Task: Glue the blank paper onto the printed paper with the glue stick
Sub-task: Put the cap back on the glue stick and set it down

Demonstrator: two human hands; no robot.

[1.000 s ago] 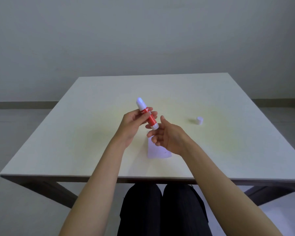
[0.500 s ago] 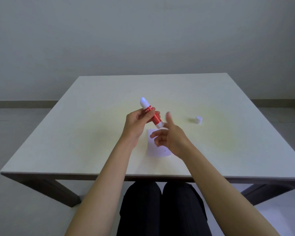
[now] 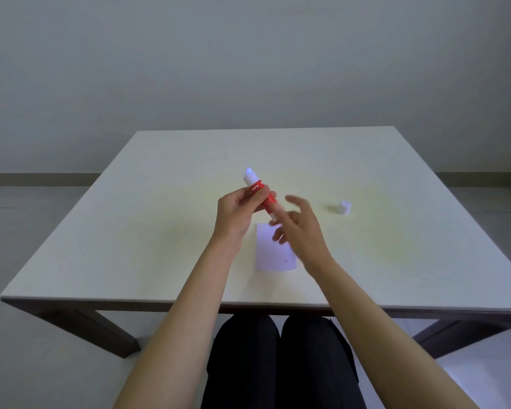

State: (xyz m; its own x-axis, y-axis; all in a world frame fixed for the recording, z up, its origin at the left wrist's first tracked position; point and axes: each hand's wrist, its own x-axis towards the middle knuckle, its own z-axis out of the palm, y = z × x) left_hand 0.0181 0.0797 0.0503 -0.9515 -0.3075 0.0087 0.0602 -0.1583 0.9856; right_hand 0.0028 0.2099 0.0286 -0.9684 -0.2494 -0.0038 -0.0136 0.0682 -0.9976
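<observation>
My left hand point(image 3: 238, 209) grips a red glue stick point(image 3: 260, 191) by its middle, holding it tilted above the table with its white tip up and to the left. My right hand point(image 3: 300, 228) hovers just right of the stick's lower end, fingers spread and blurred, holding nothing; whether it touches the stick is unclear. A small white paper point(image 3: 273, 250) lies flat on the table under the hands, partly hidden by my right hand. Printing on it is not discernible. The glue stick's white cap point(image 3: 345, 207) stands on the table to the right.
The white square table point(image 3: 130, 231) has dark legs and its near edge runs just above my knees. A grey wall stands behind the table's far edge.
My right hand has shifted slightly right and opened its fingers wider beside the stick's lower end. The glue stick stays in my left hand, tilted a little more.
</observation>
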